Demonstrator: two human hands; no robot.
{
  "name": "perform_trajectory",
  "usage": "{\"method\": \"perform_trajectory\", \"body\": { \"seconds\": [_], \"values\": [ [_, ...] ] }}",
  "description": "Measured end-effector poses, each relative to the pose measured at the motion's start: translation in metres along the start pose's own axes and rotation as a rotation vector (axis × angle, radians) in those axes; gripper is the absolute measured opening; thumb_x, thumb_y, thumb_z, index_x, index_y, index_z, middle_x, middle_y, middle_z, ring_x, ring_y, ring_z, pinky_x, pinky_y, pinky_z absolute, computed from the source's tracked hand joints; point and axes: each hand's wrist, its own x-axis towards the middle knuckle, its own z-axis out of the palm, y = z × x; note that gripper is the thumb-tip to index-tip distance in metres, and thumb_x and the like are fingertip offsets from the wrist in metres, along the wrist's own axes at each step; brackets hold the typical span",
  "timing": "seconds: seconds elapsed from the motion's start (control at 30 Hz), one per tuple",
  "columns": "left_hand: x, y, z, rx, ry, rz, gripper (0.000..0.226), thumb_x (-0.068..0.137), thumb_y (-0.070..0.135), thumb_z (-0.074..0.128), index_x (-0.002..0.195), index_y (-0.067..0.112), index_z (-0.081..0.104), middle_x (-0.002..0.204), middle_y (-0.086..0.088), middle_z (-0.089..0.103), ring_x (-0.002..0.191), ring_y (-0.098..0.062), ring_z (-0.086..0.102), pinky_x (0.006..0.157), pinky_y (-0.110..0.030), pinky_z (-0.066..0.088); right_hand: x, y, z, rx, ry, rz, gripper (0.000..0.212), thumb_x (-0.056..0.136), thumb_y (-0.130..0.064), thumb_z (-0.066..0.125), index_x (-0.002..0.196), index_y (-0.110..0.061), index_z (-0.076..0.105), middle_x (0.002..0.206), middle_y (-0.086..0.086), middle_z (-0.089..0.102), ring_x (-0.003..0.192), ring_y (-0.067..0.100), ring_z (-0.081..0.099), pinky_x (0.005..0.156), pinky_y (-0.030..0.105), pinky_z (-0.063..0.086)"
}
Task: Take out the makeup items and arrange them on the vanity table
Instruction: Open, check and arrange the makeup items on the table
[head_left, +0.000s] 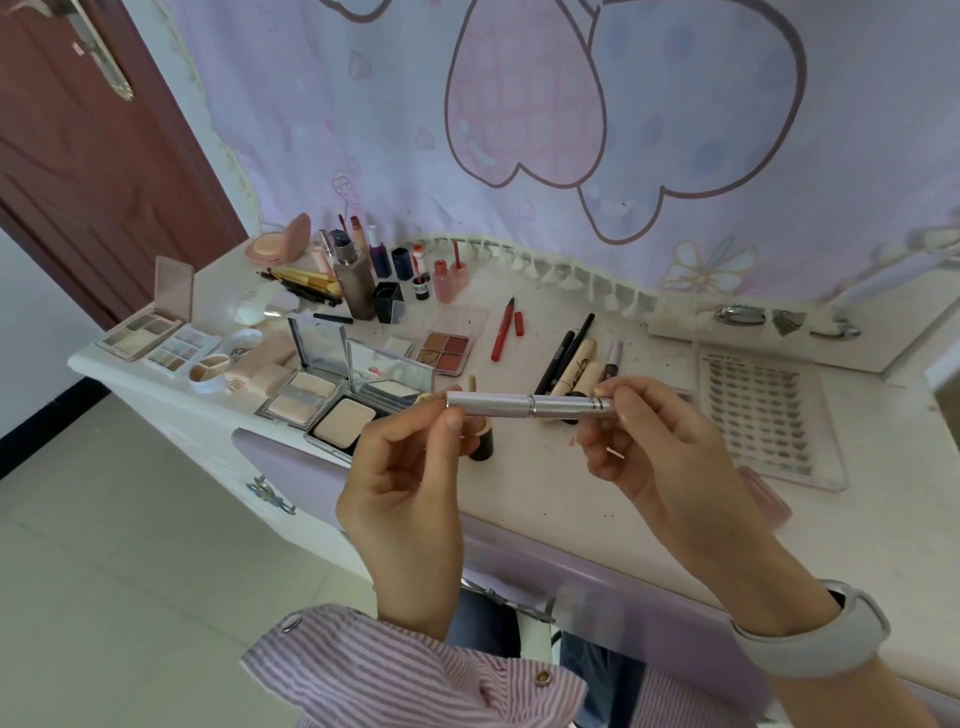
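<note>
Both hands hold a silver pen (530, 406) level above the tabletop (561, 483): left hand (410, 483) pinches its nine o'clock end, right hand (660, 441) grips its three o'clock end.

Two hands (410, 499) — one silver pen (530, 406)

We cannot read the lettering on the dark pencils (563, 358) at centre frame; it is too small. Our left hand (410, 483) hides the upper part of a dark tube (481, 446) standing on the table, and our right hand (660, 447) covers the right end of the silver pen (524, 405). The lash tray (763, 415) shows only blurred rows. The door (78, 156) is cut off at the upper left edge.
</note>
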Motion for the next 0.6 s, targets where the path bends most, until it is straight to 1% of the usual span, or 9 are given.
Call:
{"method": "perform_trajectory", "body": {
  "seconds": [0.07, 0.13, 0.23, 0.3, 0.33, 0.4, 0.5, 0.57, 0.6],
  "values": [
    [0.004, 0.001, 0.001, -0.032, 0.06, -0.071, 0.005, 0.078, 0.018, 0.062, 0.08, 0.014, 0.059, 0.068, 0.006, 0.071, 0.062, -0.013, 0.068, 0.063, -0.023, 0.055, -0.001, 0.0, 0.002, 0.004, 0.003, -0.056, 0.02, 0.092, 0.001, 0.042, 0.094, -0.011, 0.057, 0.074, 0.006, 0.069, 0.06, 0.016, 0.06, 0.055, 0.022, 0.05],
    [0.006, 0.001, 0.002, -0.061, 0.112, -0.128, 0.01, 0.076, 0.019, 0.063, 0.08, 0.012, 0.056, 0.064, 0.005, 0.069, 0.06, -0.013, 0.068, 0.061, -0.024, 0.055, -0.002, -0.001, 0.006, 0.053, 0.074, -0.106, 0.019, 0.087, 0.003, 0.048, 0.1, -0.01, 0.053, 0.082, 0.007, 0.073, 0.066, 0.019, 0.067, 0.062, 0.022, 0.054],
    [0.003, 0.0, 0.007, -0.081, 0.117, -0.178, 0.013, 0.075, 0.018, 0.063, 0.086, 0.013, 0.058, 0.066, 0.004, 0.069, 0.061, -0.012, 0.068, 0.063, -0.024, 0.056, -0.001, -0.002, 0.012, 0.171, 0.226, -0.153, 0.015, 0.075, -0.006, 0.061, 0.09, -0.007, 0.06, 0.077, 0.007, 0.073, 0.07, 0.021, 0.071, 0.064, 0.021, 0.055],
    [-0.002, 0.0, 0.009, -0.053, 0.097, -0.195, 0.012, 0.076, 0.019, 0.062, 0.086, 0.013, 0.062, 0.066, 0.003, 0.069, 0.062, -0.011, 0.068, 0.062, -0.023, 0.056, 0.001, -0.004, 0.014, 0.156, 0.288, -0.188, 0.007, 0.078, -0.004, 0.062, 0.083, -0.008, 0.063, 0.075, 0.007, 0.072, 0.068, 0.021, 0.07, 0.061, 0.02, 0.055],
    [-0.003, 0.0, 0.01, -0.039, 0.08, -0.199, 0.011, 0.076, 0.02, 0.062, 0.084, 0.013, 0.063, 0.066, 0.002, 0.069, 0.061, -0.012, 0.067, 0.061, -0.023, 0.055, 0.002, -0.004, 0.014, 0.13, 0.304, -0.207, 0.007, 0.081, -0.003, 0.061, 0.081, -0.01, 0.063, 0.075, 0.007, 0.072, 0.066, 0.021, 0.07, 0.06, 0.02, 0.054],
    [-0.003, 0.001, 0.009, -0.024, 0.042, -0.207, 0.011, 0.077, 0.023, 0.061, 0.08, 0.012, 0.06, 0.063, 0.0, 0.068, 0.057, -0.012, 0.065, 0.056, -0.022, 0.054, 0.003, -0.006, 0.015, 0.1, 0.301, -0.221, 0.01, 0.084, -0.004, 0.06, 0.079, -0.012, 0.063, 0.071, 0.007, 0.071, 0.062, 0.021, 0.069, 0.055, 0.019, 0.052],
    [0.002, 0.004, 0.006, -0.01, -0.039, -0.253, 0.021, 0.078, 0.028, 0.057, 0.076, 0.008, 0.052, 0.059, -0.006, 0.064, 0.048, -0.015, 0.06, 0.045, -0.021, 0.048, 0.006, -0.008, 0.014, 0.106, 0.273, -0.187, 0.007, 0.086, -0.007, 0.058, 0.079, -0.011, 0.06, 0.063, 0.006, 0.068, 0.053, 0.017, 0.064, 0.05, 0.019, 0.05],
    [0.006, 0.003, 0.004, -0.016, -0.082, -0.323, 0.024, 0.081, 0.03, 0.056, 0.076, 0.007, 0.05, 0.059, -0.008, 0.064, 0.047, -0.017, 0.059, 0.044, -0.022, 0.046, 0.009, -0.01, 0.01, 0.111, 0.25, -0.167, 0.007, 0.087, -0.004, 0.056, 0.083, -0.009, 0.057, 0.062, 0.006, 0.068, 0.053, 0.016, 0.063, 0.051, 0.019, 0.05],
    [0.009, 0.003, 0.003, -0.032, -0.105, -0.37, 0.021, 0.084, 0.027, 0.055, 0.078, 0.007, 0.05, 0.06, -0.009, 0.065, 0.048, -0.017, 0.06, 0.045, -0.022, 0.047, 0.011, -0.011, 0.008, 0.111, 0.225, -0.159, 0.009, 0.088, -0.001, 0.054, 0.087, -0.01, 0.057, 0.065, 0.005, 0.069, 0.056, 0.016, 0.064, 0.054, 0.019, 0.051]
  ]
}}
